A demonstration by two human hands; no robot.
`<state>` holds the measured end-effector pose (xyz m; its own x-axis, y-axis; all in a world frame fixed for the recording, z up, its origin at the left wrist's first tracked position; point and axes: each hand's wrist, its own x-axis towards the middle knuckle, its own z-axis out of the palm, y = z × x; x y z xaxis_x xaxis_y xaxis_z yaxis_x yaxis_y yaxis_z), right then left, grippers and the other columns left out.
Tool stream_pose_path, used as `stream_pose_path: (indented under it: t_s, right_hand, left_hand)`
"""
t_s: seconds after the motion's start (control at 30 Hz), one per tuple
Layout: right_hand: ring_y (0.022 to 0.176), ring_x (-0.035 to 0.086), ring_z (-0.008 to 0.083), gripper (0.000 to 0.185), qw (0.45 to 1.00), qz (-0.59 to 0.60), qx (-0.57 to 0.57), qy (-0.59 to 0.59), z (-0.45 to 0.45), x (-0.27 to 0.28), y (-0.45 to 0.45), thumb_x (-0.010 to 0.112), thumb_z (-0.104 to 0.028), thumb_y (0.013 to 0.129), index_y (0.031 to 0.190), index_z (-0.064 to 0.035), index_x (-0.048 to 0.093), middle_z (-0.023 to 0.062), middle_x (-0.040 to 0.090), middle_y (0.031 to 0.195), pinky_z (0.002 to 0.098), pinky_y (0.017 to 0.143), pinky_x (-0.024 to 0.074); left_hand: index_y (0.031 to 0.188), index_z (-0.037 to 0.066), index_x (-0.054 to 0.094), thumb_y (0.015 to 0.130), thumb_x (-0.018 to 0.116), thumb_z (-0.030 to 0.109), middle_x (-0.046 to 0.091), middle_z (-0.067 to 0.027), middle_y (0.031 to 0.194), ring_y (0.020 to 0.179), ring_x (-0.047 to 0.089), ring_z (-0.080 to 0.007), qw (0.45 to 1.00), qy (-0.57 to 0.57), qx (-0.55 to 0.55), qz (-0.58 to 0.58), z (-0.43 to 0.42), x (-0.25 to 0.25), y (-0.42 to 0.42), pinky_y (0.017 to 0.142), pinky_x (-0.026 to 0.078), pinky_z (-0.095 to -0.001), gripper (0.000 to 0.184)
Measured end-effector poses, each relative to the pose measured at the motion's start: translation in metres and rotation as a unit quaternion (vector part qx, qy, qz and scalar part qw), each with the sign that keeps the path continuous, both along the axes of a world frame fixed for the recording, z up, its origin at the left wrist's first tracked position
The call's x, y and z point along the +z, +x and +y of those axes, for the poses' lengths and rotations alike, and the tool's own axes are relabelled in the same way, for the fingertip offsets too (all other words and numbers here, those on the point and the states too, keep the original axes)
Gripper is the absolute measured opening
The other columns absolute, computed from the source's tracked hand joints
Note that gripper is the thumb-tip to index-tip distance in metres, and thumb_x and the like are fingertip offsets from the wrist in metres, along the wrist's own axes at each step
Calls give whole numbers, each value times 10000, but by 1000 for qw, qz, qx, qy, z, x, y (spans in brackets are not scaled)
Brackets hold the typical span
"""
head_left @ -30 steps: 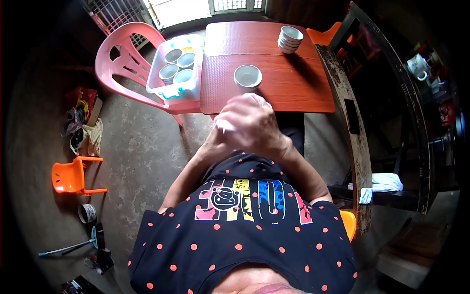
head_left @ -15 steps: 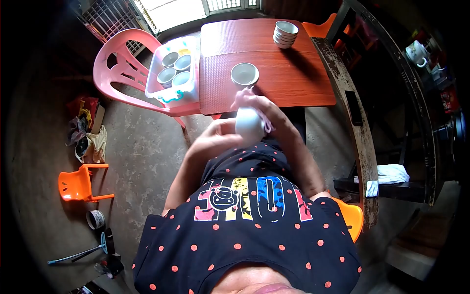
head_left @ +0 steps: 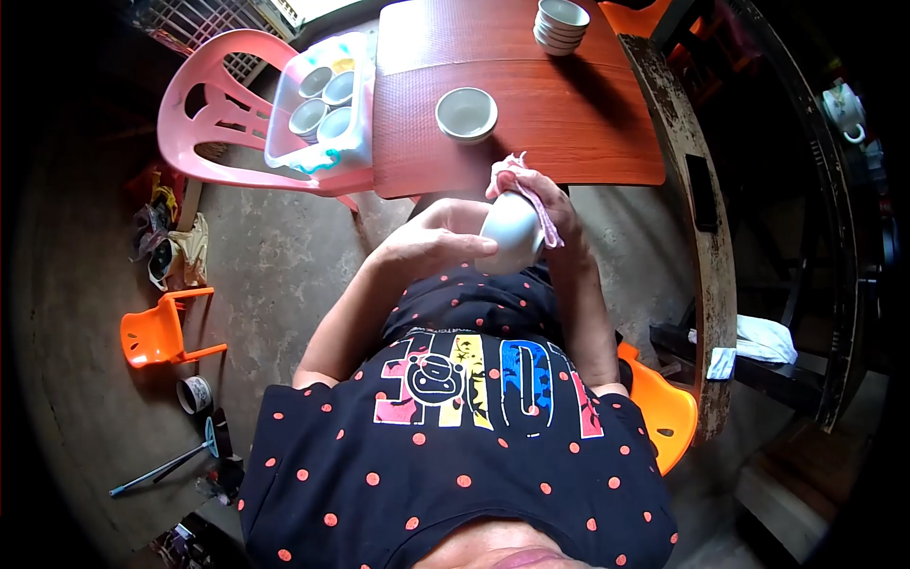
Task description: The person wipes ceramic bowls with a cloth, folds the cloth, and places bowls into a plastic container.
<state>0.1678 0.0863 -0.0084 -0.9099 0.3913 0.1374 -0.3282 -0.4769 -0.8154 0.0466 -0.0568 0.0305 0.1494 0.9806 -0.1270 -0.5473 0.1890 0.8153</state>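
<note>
A white bowl (head_left: 512, 230), tilted on its side, is between my two hands just off the near edge of the red table (head_left: 569, 152). My left hand (head_left: 441, 235) grips it from the left, thumb on its outer wall. At its right side my right hand (head_left: 548, 204) holds a pink cloth (head_left: 547, 220) against the rim. One bowl (head_left: 466, 114) stands upright on the table, and a stack of several bowls (head_left: 560, 28) is at the far right. More bowls (head_left: 337, 87) sit in a clear plastic bin (head_left: 276, 142) on the left.
The bin rests on a pink chair (head_left: 175, 119). A weathered wooden beam (head_left: 706, 284) with a dark phone-like object (head_left: 701, 192) runs along the right. An orange stool (head_left: 156, 332) stands at the left, and an orange chair (head_left: 664, 408) is behind my right elbow.
The bowl in my hands, blurred or hidden earlier, now shows clearly, tilted, with the pink cloth at its rim. Both hands have shifted slightly right, and the view has moved.
</note>
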Motion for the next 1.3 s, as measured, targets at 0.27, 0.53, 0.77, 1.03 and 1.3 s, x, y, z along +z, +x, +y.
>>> stream_pose_path:
  t_s: [0.27,0.53,0.77,1.03,1.3]
  right_hand:
    - [794,475,150,293,875,196,131,-423,17,-76,-12,603,-276,874,1068,-59,570,42,537,848,285,774,404]
    - [798,540,136,306,949,65,44,-307,47,-72,-3,470,-345,963,1055,-80,591,22,566,819,287,741,451]
    - [1080,555,230,400,929,87,65,-353,42,-84,-31,546,-360,918,1261,-155,527,60,595,1133,422,972,437]
    - [1286,423,341,577,935,-69,85,-338,25,-26,-53,424,-394,952,1399,-36,355,186,429,1380,485,1073,355]
    - [1204,505,309,502,919,-347,-29,-183,11,7,-48,458,-371,948,1293,-7,453,190,534,1258,483,974,458]
  left_hand:
    - [1051,-16,636,840,667,10,659,-34,917,882,575,-75,895,148,69,416,32,-21,5,806,482,-257,215]
    - [1068,-22,649,845,681,141,678,-47,928,856,602,-96,989,5,-8,146,47,-30,-12,780,477,-275,278]
    - [1037,59,644,752,637,-60,601,-162,1183,1194,535,-291,712,398,286,503,59,-33,-20,1040,399,-406,309]
    - [939,22,623,774,600,41,553,-243,1240,1309,422,-304,681,296,252,620,43,-60,-46,1098,315,-459,167]
    - [912,15,573,851,538,88,614,-127,1085,1325,402,-296,690,342,159,617,17,-40,-75,1132,272,-501,101]
